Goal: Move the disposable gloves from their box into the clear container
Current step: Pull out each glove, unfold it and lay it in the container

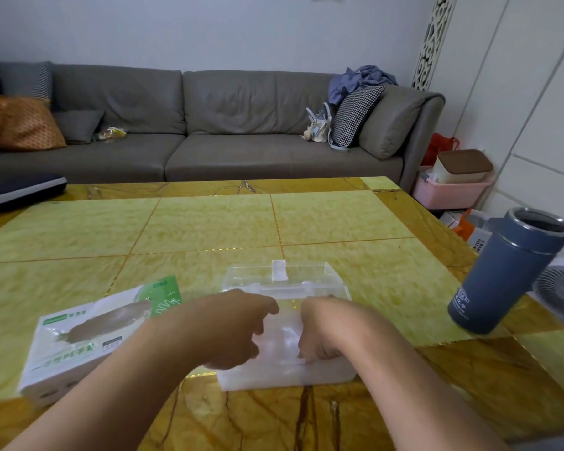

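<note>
1. Your left hand [233, 330] and right hand [319, 333] are both down in the clear container [326, 288], which sits on the counter [209, 229] straight in front of you with its lid tipped up at the far side.
2. Both hands have their fingers curled downward, and they appear to be pressing or pinching a pale stack of gloves [280, 343]. The blur makes it hard to confirm the exact hold.
3. The glove box [88, 336] lies just to the left of the container, close by your left forearm.
4. The thin gloves could spring back up or cling to your fingers when you lift out, dragging some over the rim.
5. The raised lid could drop onto your hands if you jolt the container.
6. The blue tumbler [505, 271] stands well to the right near the counter edge, so a wide elbow swing could knock it.
</note>
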A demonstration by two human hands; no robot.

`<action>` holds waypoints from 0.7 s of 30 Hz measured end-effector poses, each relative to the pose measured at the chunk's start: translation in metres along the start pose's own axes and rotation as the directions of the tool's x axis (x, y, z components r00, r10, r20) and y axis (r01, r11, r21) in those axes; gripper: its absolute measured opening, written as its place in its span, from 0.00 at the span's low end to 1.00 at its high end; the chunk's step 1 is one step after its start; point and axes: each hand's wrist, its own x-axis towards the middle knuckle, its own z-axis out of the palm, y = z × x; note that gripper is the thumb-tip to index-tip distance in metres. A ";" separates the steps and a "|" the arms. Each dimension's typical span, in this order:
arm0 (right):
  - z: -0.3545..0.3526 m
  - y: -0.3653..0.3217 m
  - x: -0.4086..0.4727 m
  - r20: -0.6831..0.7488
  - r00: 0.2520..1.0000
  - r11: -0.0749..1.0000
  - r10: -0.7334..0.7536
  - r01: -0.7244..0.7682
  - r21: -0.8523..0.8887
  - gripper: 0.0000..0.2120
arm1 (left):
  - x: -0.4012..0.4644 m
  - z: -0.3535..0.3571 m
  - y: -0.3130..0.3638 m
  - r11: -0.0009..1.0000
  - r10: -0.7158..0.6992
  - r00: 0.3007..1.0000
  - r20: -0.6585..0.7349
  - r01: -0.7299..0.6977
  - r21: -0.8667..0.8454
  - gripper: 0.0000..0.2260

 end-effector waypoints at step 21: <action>0.007 -0.022 -0.039 -0.493 0.870 0.996 -0.020 -0.026 -0.086 0.04 | -0.069 0.045 -0.004 0.979 0.116 0.835 -0.538 -0.189 -0.082 0.19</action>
